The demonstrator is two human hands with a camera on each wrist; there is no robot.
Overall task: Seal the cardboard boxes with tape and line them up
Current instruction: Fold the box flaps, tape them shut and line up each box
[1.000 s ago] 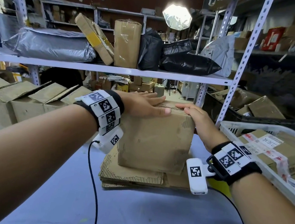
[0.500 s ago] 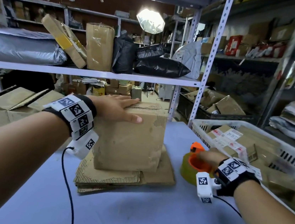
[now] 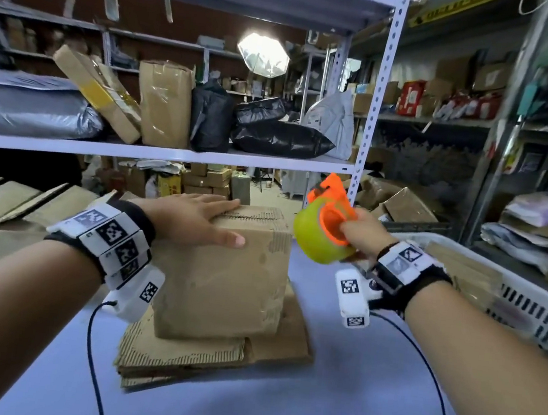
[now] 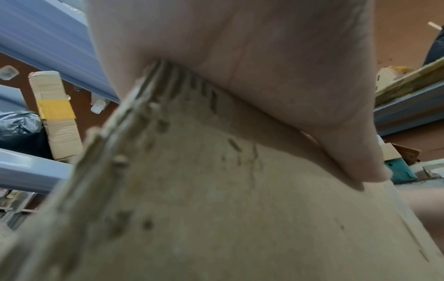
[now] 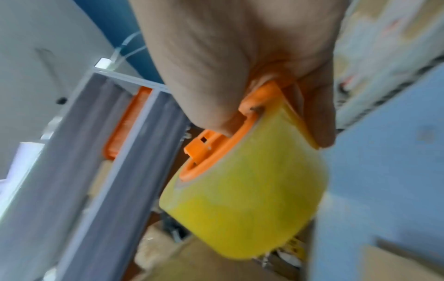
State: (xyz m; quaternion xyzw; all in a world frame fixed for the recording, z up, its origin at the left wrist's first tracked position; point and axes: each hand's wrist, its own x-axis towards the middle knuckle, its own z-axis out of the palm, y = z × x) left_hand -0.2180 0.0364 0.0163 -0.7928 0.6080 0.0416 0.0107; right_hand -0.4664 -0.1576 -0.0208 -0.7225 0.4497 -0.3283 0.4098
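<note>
A brown cardboard box (image 3: pixel 222 280) stands on a stack of flattened cardboard (image 3: pixel 213 355) on the blue table. My left hand (image 3: pixel 192 218) lies flat on the box's closed top flaps with fingers straight; in the left wrist view the palm (image 4: pixel 264 66) presses the box edge (image 4: pixel 192 190). My right hand (image 3: pixel 362 235) holds a yellow tape roll on an orange dispenser (image 3: pixel 323 234) in the air just right of the box's top corner. In the right wrist view the fingers (image 5: pixel 216 76) are curled round the dispenser (image 5: pixel 240 199).
A white plastic crate (image 3: pixel 528 314) with cardboard in it stands at the right. Several open boxes (image 3: pixel 6 209) line the left. A shelf upright (image 3: pixel 375 116) rises behind the box, with parcels and black bags on the shelf above. Cables trail on the table (image 3: pixel 240 410).
My right hand left the box top, took hold of the tape dispenser on the table at the right, and has lifted it up beside the box. The left hand stays on the box.
</note>
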